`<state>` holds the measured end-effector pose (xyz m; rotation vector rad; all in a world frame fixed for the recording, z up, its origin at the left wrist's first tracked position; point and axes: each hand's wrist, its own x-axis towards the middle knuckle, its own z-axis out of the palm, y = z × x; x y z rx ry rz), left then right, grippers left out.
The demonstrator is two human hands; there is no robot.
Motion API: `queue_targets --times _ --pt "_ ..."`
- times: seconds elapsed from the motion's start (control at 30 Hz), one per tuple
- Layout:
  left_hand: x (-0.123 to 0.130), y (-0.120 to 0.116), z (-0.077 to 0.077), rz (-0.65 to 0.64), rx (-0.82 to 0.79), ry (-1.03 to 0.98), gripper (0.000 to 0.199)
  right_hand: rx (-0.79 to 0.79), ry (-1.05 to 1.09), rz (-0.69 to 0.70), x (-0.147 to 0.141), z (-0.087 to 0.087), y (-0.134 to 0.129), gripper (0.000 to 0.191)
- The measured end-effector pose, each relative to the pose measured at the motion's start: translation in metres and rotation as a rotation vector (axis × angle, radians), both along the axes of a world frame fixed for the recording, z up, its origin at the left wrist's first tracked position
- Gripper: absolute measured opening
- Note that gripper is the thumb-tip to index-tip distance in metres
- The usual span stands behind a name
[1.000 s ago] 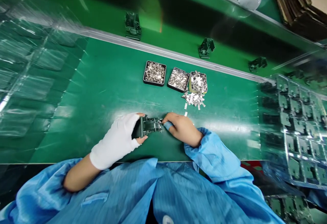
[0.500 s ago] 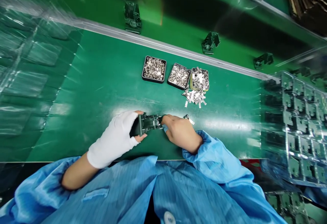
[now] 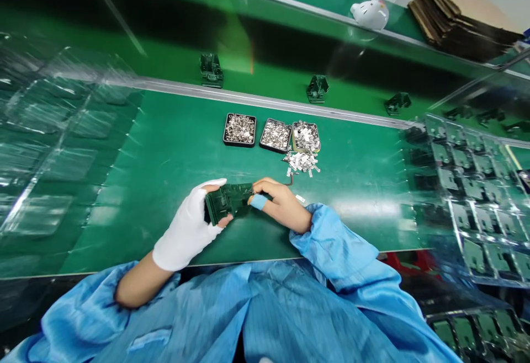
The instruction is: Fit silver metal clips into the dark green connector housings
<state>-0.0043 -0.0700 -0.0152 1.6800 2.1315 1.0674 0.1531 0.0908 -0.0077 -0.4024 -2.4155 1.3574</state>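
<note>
My left hand (image 3: 184, 228), in a white glove with bare fingertips, grips a dark green plastic housing (image 3: 221, 204) by its wide left end, thumb on the near side and fingers on the far side. At the housing's narrower right end, my right hand (image 3: 279, 203) is closed in a pinch, with a light blue wrap around one finger. Whether a small metal piece also sits between those fingertips cannot be made out. Just beyond the right hand lies a pile of flat silver metal pieces (image 3: 301, 163), and a single metal piece (image 3: 300, 198) rests close to its knuckles.
Three small trays of metal parts, the left tray (image 3: 240, 129), middle tray (image 3: 276, 134) and right tray (image 3: 306, 135), stand behind the pile. Similar green housings (image 3: 211, 70) stand along the back ledge. Clear plastic blister trays (image 3: 476, 186) flank both sides. A fan (image 3: 370, 14) is on the upper shelf.
The housing has been tilted and turned between my hands, showing more of its wide left side. My right fingers have shifted their pinch at its right end. The camera view has tipped upward.
</note>
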Motion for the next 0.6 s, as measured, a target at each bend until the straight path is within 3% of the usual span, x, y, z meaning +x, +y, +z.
queue_targets --times 0.1,0.2,0.27,0.33,0.5,0.6 --pt "0.001 -0.001 0.001 -0.087 0.038 0.01 0.072 0.198 0.0 -0.035 0.004 0.004 -0.01 0.012" --pt "0.004 0.001 -0.002 -0.1 0.041 0.121 0.075 0.539 -0.034 0.116 0.009 0.006 -0.019 0.008" --pt "0.006 0.004 -0.004 -0.106 0.025 0.218 0.069 0.651 -0.063 0.239 0.015 0.008 -0.02 0.011" --pt "0.007 0.006 -0.004 -0.119 0.014 0.244 0.063 0.641 -0.077 0.228 0.027 0.01 -0.014 0.017" --pt "0.004 0.004 0.002 -0.111 -0.081 0.163 0.059 0.424 -0.366 -0.226 0.075 0.011 0.021 0.013" --pt "0.004 0.002 0.0 -0.096 -0.127 0.138 0.063 0.425 -0.511 -0.279 0.092 0.003 0.03 0.011"
